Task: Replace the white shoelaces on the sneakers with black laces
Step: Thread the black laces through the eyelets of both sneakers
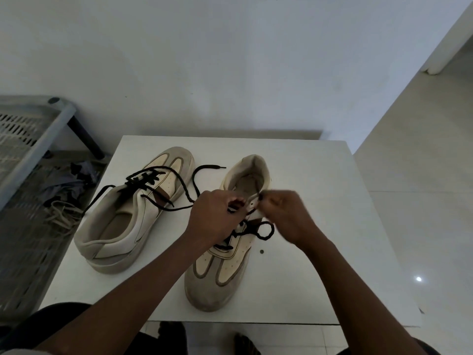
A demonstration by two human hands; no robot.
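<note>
Two beige sneakers lie on a small white table. The left sneaker, toe pointing away, carries a black lace with loose ends. The right sneaker points its toe toward me. A black lace runs through its lower eyelets, one end trailing away across the table, a loop lying by my right wrist. My left hand grips the lace at the upper eyelets. My right hand pinches the lace tip at the shoe's eyelet flap. The upper eyelets are hidden by my fingers.
A grey slatted rack stands left of the table. Below it lie crumpled cloths and the removed white laces. A small dark dot sits on the table. Tiled floor lies to the right; a white wall is behind.
</note>
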